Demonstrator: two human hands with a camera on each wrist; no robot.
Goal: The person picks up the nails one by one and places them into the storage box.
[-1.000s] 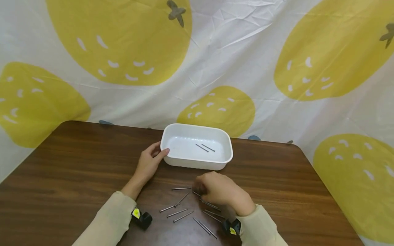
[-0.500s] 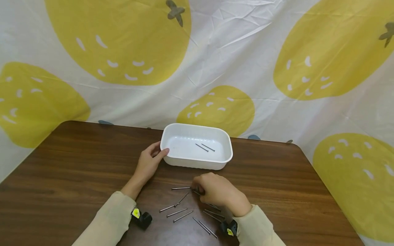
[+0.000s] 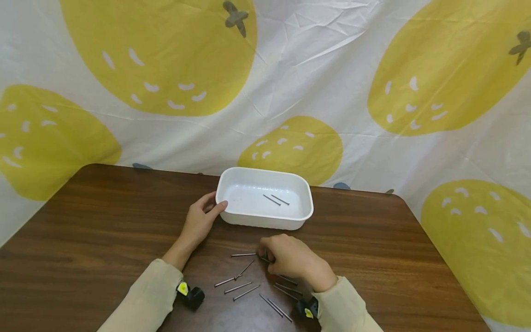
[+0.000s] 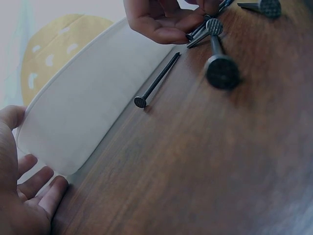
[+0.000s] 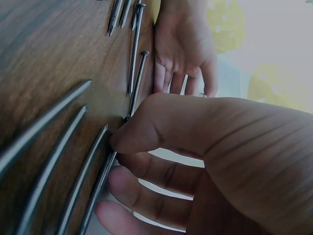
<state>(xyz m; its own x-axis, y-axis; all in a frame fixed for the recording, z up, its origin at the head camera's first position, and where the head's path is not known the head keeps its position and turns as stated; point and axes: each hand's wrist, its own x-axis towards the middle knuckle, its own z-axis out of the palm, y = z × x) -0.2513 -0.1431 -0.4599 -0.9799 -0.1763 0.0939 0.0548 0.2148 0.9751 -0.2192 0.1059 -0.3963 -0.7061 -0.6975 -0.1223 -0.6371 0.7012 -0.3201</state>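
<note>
A white rectangular plastic container (image 3: pixel 261 221) stands on the table with two nails (image 3: pixel 272 199) inside. My left hand (image 3: pixel 199 222) holds its left end, thumb on the rim and fingers against the outer wall. In front of the container, my right hand (image 3: pixel 297 261) is low over the table. Its thumb and index finger pinch a steel nail (image 5: pixel 99 186) near the nail's head, seen in the right wrist view. One loose nail (image 3: pixel 244 254) lies just left of those fingertips. The right hand partly covers other nails beneath it.
Several loose nails (image 3: pixel 238 287) lie scattered on the brown wooden table (image 3: pixel 124 221) between the forearms. A pair of nails (image 3: pixel 275 307) is near the front. Behind the table hangs a white curtain (image 3: pixel 290 69) with yellow fruit shapes.
My right hand has shifted slightly left, with its fingertips closing in at the nail. The left hand and the container have stayed in place.
</note>
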